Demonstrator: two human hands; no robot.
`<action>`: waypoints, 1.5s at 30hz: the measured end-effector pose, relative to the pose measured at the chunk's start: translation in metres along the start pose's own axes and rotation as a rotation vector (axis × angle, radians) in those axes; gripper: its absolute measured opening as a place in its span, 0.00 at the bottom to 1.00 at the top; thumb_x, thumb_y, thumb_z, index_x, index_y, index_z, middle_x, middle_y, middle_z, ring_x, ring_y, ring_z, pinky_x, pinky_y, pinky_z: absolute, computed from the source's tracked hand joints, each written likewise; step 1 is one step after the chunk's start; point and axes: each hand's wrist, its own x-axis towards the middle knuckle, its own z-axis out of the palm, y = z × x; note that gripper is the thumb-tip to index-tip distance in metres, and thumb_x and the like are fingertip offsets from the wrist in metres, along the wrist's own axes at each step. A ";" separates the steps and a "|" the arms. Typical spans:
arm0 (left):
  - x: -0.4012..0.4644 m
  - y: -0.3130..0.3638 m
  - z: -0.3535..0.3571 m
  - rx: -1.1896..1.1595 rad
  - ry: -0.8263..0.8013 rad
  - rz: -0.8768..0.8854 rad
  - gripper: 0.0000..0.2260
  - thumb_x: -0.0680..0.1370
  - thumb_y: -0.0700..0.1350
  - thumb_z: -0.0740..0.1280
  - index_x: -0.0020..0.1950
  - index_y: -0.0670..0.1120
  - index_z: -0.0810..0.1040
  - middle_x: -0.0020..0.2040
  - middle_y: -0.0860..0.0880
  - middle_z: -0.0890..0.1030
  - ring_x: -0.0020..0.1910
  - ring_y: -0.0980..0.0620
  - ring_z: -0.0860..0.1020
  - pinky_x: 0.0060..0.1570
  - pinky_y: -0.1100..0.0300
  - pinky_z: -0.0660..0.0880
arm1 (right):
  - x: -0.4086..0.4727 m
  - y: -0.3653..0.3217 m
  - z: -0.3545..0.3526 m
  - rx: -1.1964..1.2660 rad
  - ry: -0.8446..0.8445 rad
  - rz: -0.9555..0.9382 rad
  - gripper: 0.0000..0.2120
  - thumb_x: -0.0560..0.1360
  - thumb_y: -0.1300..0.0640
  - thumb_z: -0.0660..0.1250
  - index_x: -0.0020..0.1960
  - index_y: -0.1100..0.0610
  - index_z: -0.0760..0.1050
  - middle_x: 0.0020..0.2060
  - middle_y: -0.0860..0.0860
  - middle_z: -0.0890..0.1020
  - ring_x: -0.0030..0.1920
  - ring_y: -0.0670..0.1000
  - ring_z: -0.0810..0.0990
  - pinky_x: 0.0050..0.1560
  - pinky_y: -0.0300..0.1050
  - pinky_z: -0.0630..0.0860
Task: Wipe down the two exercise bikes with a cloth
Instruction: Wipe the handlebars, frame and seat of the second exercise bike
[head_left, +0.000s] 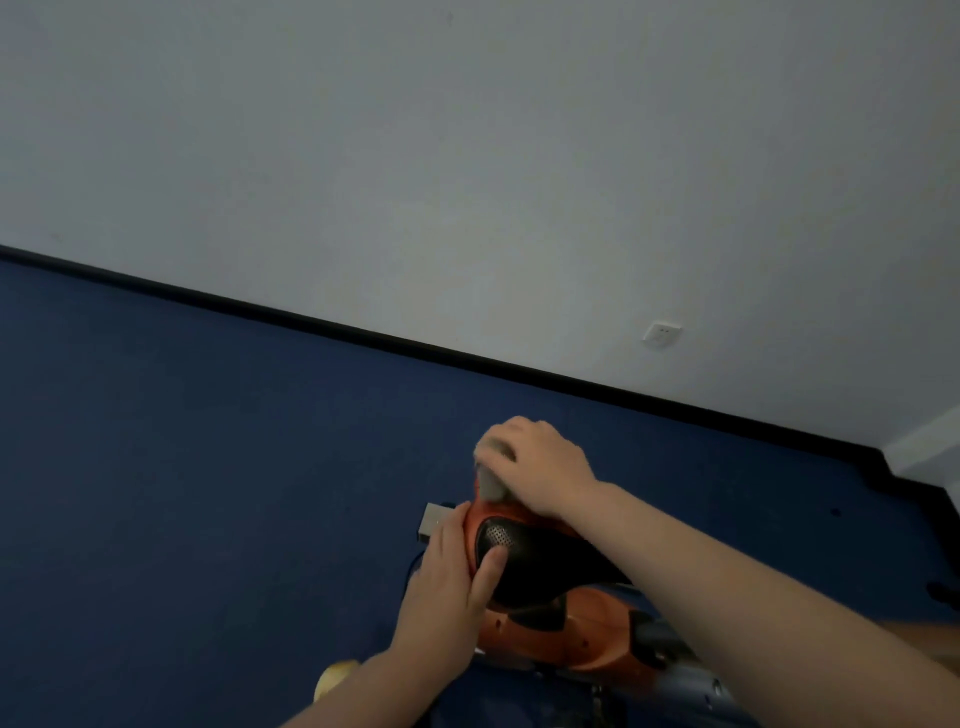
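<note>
An orange exercise bike (582, 644) with a black saddle (540, 566) fills the lower middle of the head view. My right hand (540, 462) grips a grey cloth (491, 480) and presses it on the far end of the saddle. My left hand (449, 587) rests on the saddle's left side, its thumb lying on the black perforated top and its fingers down the side. Only one bike shows here.
Dark blue floor (182, 467) spreads to the left and ahead. A black skirting strip (363, 338) runs along a pale wall with a white socket (661, 334). A grey metal foot (434, 519) pokes out by the saddle. A yellowish object (337, 678) lies near my left forearm.
</note>
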 end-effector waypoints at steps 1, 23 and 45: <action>0.000 0.001 -0.001 -0.001 -0.011 -0.003 0.23 0.79 0.63 0.53 0.72 0.56 0.57 0.66 0.55 0.69 0.60 0.53 0.74 0.60 0.49 0.73 | -0.005 -0.002 0.002 -0.061 0.020 -0.131 0.20 0.72 0.32 0.52 0.54 0.39 0.76 0.58 0.39 0.75 0.61 0.48 0.69 0.55 0.50 0.67; 0.032 -0.012 -0.031 0.117 -0.127 0.324 0.39 0.70 0.72 0.58 0.75 0.66 0.42 0.76 0.69 0.43 0.75 0.68 0.47 0.74 0.59 0.52 | -0.084 0.000 0.023 -0.093 0.295 0.305 0.26 0.80 0.38 0.38 0.77 0.37 0.45 0.75 0.44 0.63 0.71 0.49 0.65 0.71 0.53 0.60; 0.107 -0.004 -0.058 0.085 -0.417 0.608 0.18 0.82 0.62 0.48 0.72 0.64 0.60 0.75 0.67 0.56 0.74 0.69 0.54 0.72 0.65 0.53 | -0.100 -0.081 0.067 0.045 0.527 0.801 0.24 0.79 0.39 0.34 0.75 0.35 0.44 0.77 0.38 0.43 0.76 0.42 0.35 0.76 0.57 0.38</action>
